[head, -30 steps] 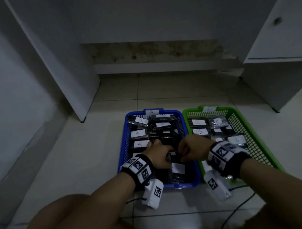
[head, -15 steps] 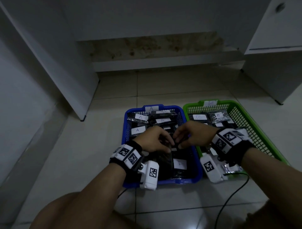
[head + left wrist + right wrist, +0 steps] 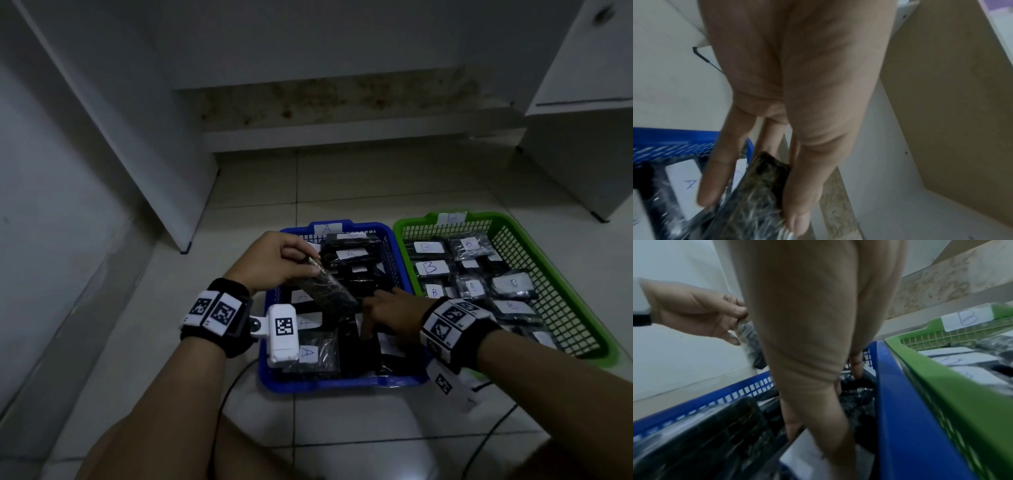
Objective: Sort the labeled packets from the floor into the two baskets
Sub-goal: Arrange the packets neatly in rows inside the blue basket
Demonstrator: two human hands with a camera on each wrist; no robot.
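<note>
The blue basket [image 3: 400, 270], tagged A, holds several dark packets with white A labels [image 3: 307, 353]. Touching it on the right, the green basket [image 3: 565, 284] holds several B packets [image 3: 431, 268]. My left hand [image 3: 308, 267] pinches one end of a dark packet [image 3: 325, 291] and holds it tilted above the blue basket; its label is hidden. The left wrist view shows the thumb and fingers [image 3: 797, 186] clamped on that packet [image 3: 760, 194]. My right hand [image 3: 380, 305] reaches into the blue basket, its straight fingers [image 3: 856, 368] touching the packets there.
White cabinet panels stand at the left [image 3: 137, 137] and at the far right [image 3: 582, 154], with a low step [image 3: 342, 137] behind the baskets. Pale floor tiles [image 3: 342, 185] surround them. A black cable [image 3: 486, 442] runs across the floor near my right arm.
Both hands were together over the middle of the blue basket. My left hand has since lifted a dark packet up and to the left, and my right hand has dropped into the basket.
</note>
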